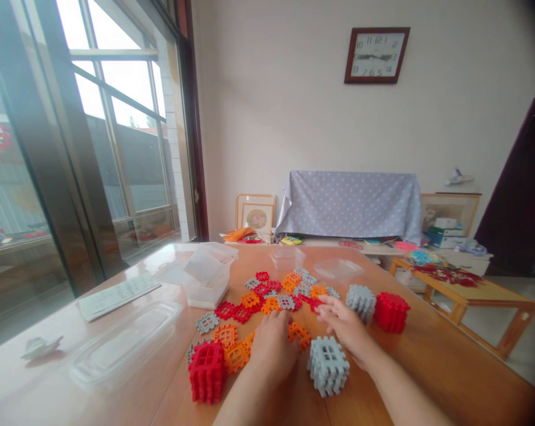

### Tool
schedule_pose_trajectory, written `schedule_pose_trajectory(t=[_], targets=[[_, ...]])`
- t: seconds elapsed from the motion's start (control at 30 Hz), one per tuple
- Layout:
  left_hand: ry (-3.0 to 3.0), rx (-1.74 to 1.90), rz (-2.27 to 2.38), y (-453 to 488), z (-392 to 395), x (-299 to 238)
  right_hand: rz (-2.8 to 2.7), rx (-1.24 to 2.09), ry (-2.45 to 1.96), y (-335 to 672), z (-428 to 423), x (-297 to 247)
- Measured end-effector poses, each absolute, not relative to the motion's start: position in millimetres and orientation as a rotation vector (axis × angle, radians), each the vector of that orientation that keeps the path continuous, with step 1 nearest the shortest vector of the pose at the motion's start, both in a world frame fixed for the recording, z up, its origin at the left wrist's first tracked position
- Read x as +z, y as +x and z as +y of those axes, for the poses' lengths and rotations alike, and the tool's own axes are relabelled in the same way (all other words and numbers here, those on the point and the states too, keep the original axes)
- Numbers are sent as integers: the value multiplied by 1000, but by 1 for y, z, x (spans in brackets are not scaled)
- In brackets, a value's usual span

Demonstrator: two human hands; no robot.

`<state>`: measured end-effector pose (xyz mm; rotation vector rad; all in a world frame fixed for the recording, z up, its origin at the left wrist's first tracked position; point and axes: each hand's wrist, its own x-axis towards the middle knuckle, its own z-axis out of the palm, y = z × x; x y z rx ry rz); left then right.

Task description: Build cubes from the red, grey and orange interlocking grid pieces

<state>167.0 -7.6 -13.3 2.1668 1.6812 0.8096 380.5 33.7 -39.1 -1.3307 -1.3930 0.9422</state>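
One hand, the right hand (pixel 341 322), is hanging with its fingertips right by a red piece (pixel 313 303); I cannot tell whether they are gripping it. The left hand (pixel 274 338) is hiding its fingertips beside an orange piece (pixel 300 335); its grip I cannot tell. Between them, slightly nearer, a gray stack (pixel 328 365) is standing on the counter (pixel 431 367).

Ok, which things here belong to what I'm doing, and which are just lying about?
Likely in use:
Loose red, orange and grey notched plastic tiles, near your left hand and right hand
Two stacks of red plastic tiles
Two stacks of grey plastic tiles

Probably just lying about:
Long clear plastic lid
White printed sheet
Small crumpled pale scrap
Brown-framed rectangular wall clock
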Motion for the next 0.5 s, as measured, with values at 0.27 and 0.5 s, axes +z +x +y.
schedule_pose_trajectory(t=[0.27,0.5], targets=[[2255,701,1681,168,-11,-4,-1369,1122,-1382,371,27,-36],[2313,682,1703,168,-8,-7,-1385,1137,-1379,371,25,-32]])
